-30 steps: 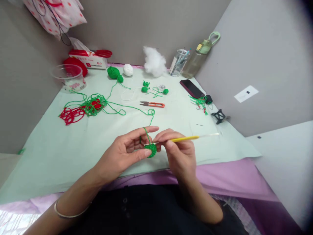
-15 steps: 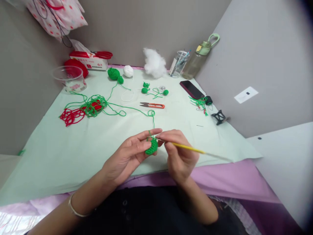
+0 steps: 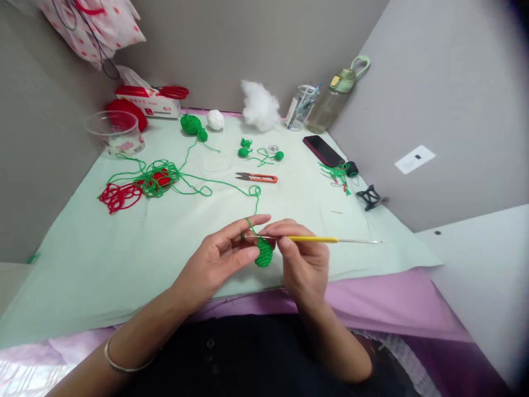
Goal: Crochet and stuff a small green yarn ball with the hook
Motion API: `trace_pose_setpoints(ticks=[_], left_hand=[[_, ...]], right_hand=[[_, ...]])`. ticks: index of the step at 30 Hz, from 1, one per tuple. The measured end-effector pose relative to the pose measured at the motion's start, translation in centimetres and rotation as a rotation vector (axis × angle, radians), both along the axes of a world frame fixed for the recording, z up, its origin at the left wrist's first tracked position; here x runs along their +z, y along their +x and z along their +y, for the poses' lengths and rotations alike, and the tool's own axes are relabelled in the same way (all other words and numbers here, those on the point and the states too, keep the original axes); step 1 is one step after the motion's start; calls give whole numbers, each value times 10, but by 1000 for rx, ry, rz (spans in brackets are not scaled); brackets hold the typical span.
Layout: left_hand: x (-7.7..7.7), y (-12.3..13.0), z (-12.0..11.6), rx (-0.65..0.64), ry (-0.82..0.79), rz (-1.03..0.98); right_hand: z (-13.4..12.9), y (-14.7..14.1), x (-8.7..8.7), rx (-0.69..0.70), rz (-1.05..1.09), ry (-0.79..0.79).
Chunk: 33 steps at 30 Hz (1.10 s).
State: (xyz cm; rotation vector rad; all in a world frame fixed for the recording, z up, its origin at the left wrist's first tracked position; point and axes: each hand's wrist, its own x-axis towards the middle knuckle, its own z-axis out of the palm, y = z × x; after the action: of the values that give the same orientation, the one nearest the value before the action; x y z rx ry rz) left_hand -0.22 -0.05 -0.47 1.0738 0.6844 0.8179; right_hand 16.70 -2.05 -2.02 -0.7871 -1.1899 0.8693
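Observation:
Between thumb and fingers, my left hand (image 3: 219, 253) holds a small round green crochet piece (image 3: 263, 253). Green yarn (image 3: 252, 225) runs over its raised index finger and back to a loose tangle on the cloth. My right hand (image 3: 305, 256) is closed round a crochet hook with a yellow grip (image 3: 313, 239). The hook lies nearly level; its left tip passes above the green piece to the left fingers, and its thin metal end sticks out to the right. Whether a loop sits on the hook is too small to tell.
Orange thread snips (image 3: 257, 177) lie beyond the hands. Green and red yarn tangles (image 3: 159, 179) spread at left. Farther back are a plastic tub (image 3: 128, 144), tissue box (image 3: 152, 103), white stuffing (image 3: 260, 107), pen cup (image 3: 298, 110) and bottle (image 3: 330, 105). A phone (image 3: 323, 150) lies at right.
The hook has swung from a downward slant to nearly level, its left tip moving farther left over the fingers. The green piece has shifted slightly right, and my left thumb has moved lower.

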Motion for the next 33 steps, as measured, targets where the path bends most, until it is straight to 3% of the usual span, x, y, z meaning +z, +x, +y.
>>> trace_pose_setpoints(ticks=[8,17,27,33], left_hand=[[9,-4,3,42,-11,43],[17,-5,2,70,135,189],[18,-4,-3,137,305,344],[11,-3,0,214,648,522]], right_hand=[[7,4,6,108,174,-186],[5,9,4,168,82,-99],[-3,15,16,127,-280,122],[-8,15,16,-16,-816,350]])
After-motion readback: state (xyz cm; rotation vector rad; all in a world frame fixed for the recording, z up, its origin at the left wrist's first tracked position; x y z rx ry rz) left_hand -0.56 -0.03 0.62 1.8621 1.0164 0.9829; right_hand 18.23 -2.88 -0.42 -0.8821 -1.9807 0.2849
